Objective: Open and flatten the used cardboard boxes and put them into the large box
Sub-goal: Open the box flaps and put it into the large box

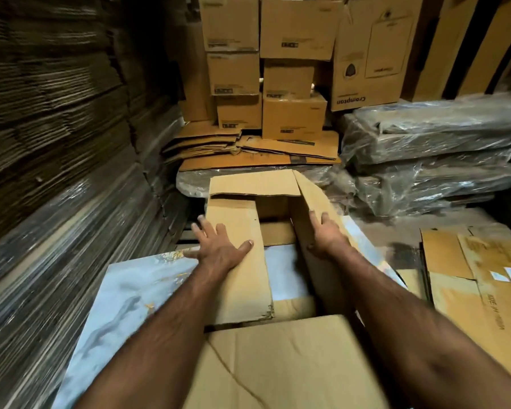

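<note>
**Both hands on the open box's flaps**

Our left hand (219,249) lies flat, fingers spread, on the left flap (239,261); our right hand (325,234) grips the raised right flap (316,202). The open box (257,184) runs from six to twelve o'clock, with flat cardboard (278,233) inside

Matt brown corrugated cardboard is seen in the open box (266,231), its flaps creased and torn at the edges. Glossy marble-print sheet (124,290) is seen beneath it, smooth and reflective. Crinkled clear plastic wrap, shiny, is seen over the bundles (431,154). Stacked cartons (289,84) are matt cardboard with printed labels.
</note>
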### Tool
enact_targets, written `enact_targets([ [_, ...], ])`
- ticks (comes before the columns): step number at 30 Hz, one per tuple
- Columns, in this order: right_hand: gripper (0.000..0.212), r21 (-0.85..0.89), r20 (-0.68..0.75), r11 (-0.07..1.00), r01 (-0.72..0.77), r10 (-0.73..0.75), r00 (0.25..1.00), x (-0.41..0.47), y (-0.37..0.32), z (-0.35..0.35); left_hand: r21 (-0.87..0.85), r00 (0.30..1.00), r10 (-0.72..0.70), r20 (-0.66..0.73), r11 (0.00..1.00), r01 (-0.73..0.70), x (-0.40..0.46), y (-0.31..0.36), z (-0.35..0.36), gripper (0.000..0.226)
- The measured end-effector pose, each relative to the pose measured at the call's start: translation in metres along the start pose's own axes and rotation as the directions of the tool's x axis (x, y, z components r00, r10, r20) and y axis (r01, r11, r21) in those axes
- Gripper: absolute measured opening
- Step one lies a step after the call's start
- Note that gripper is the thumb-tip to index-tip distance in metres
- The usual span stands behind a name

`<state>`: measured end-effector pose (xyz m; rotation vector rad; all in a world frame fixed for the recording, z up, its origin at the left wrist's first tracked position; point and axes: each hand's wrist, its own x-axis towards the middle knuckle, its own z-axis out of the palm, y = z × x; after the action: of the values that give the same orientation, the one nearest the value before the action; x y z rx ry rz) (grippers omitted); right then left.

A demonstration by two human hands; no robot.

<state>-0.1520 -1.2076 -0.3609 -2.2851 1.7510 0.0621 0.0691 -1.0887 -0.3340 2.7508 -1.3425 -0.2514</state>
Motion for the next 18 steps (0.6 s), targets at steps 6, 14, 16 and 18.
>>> enact_targets([
  [6,0.092,-0.075,-0.045,0.997,0.009,-0.013,0.999,0.000,-0.006,0.002,-0.117,1.000,0.025,0.018,0.993,-0.023,0.002,-0.010,0.008,0.106],
  [14,0.089,-0.121,-0.072,0.992,0.019,-0.028,0.997,-0.040,-0.008,0.009,-0.040,0.995,0.070,0.066,0.997,-0.068,-0.028,-0.031,0.004,0.107],
  [16,0.091,-0.138,-0.091,0.990,0.007,-0.019,0.996,-0.059,-0.010,0.012,-0.033,0.993,0.071,0.092,0.997,-0.068,-0.040,-0.038,0.003,0.108],
  [18,0.093,-0.170,-0.106,0.985,-0.007,-0.011,0.994,-0.079,-0.012,0.018,-0.024,0.989,0.069,0.131,0.997,-0.067,-0.052,-0.045,0.002,0.109],
])
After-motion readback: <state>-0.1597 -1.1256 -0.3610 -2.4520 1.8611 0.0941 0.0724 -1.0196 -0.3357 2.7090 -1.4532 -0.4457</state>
